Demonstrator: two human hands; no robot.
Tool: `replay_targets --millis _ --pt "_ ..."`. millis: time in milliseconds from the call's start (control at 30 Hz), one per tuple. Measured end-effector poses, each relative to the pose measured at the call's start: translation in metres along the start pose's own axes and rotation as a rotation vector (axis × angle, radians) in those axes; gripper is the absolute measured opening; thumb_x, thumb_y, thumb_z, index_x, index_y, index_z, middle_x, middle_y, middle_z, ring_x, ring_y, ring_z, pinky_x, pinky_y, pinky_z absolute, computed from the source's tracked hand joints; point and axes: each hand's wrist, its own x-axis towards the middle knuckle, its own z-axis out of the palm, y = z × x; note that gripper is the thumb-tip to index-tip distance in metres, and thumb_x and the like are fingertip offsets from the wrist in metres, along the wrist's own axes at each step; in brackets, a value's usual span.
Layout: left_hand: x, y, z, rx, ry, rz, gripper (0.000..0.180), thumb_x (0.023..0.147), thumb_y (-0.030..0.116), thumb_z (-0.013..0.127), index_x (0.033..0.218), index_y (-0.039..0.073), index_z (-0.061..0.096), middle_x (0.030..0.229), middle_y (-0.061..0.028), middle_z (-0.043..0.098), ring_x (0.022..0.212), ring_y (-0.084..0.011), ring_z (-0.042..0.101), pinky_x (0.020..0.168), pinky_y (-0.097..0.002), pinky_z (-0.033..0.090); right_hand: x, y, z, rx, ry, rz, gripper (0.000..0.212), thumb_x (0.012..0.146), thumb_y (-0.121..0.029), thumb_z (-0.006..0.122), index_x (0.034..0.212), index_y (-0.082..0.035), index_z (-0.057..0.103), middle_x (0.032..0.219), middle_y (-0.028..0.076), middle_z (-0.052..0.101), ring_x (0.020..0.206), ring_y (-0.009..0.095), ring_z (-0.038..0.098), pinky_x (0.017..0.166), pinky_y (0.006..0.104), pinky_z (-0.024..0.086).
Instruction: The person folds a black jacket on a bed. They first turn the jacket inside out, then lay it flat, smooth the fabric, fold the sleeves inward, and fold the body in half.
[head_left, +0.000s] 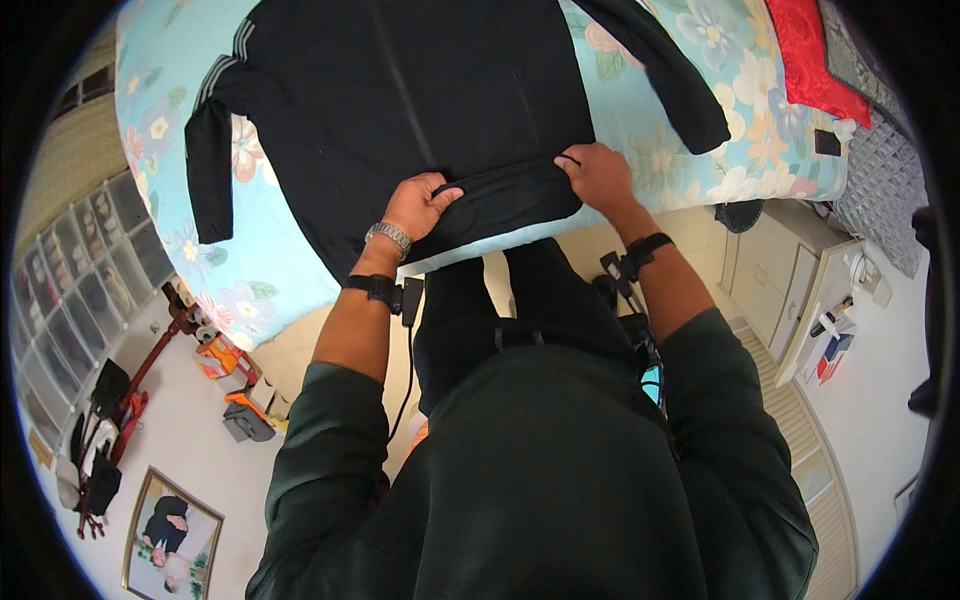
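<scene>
A black long-sleeved top [330, 90] lies spread on the bed, with pale stripes at its left shoulder and a faint line down its middle. Its sleeves reach out to either side. My left hand [418, 206] pinches the near hem between thumb and fingers, a metal watch on its wrist. Further right, my right hand [598, 180] grips the hem's other end. Between the two hands the hem edge is turned up in a narrow fold. The lower left corner of the top hangs toward the bed's near edge.
The bed [680, 165] has a light blue floral sheet; a red cloth [815, 65] lies at its far right. A white cabinet [765, 265] stands right of it. On the left are clear storage boxes [85, 270], a coat stand [150, 370] and a framed picture [172, 540].
</scene>
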Motion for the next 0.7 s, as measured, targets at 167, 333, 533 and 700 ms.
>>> replay_targets --millis 167,333,533,700 --pt "-0.002 0.005 0.002 0.193 -0.018 0.184 0.029 0.107 0.026 0.083 0.097 0.001 0.075 0.098 -0.0174 0.075 0.088 -0.0399 0.073 0.081 -0.0461 0.060 -0.003 0.005 0.000 -0.054 -0.033 -0.005 0.029 0.107 -0.041 0.077 0.105 -0.015 0.087 0.101 0.007 0.084 0.103 0.034 0.078 0.085 0.0530 0.058" --pt "-0.016 0.019 0.019 0.424 0.150 0.368 0.022 0.103 0.027 0.083 0.108 0.006 0.079 0.107 -0.0130 0.075 0.099 -0.0364 0.073 0.089 -0.0461 0.061 -0.008 0.004 -0.013 -0.062 -0.034 -0.087 0.024 0.099 -0.030 0.085 0.118 -0.016 0.086 0.115 0.007 0.083 0.113 0.031 0.075 0.097 0.0515 0.057" --pt "-0.121 -0.011 0.049 0.459 0.024 0.405 0.042 0.097 0.022 0.086 0.138 0.014 0.077 0.130 -0.0090 0.073 0.116 -0.0326 0.071 0.100 -0.0468 0.057 -0.082 0.000 -0.044 -0.119 -0.205 -0.432 0.036 0.089 -0.019 0.091 0.124 -0.013 0.085 0.136 0.006 0.075 0.133 0.033 0.068 0.111 0.0529 0.051" --pt "-0.178 -0.090 0.059 -0.120 0.400 -0.289 0.027 0.106 0.024 0.085 0.125 0.008 0.074 0.126 -0.0131 0.074 0.109 -0.0317 0.072 0.096 -0.0478 0.058 -0.085 -0.026 -0.030 -0.142 -0.340 -0.279 0.037 0.095 -0.017 0.083 0.131 -0.010 0.082 0.128 0.010 0.073 0.123 0.032 0.069 0.106 0.0477 0.054"
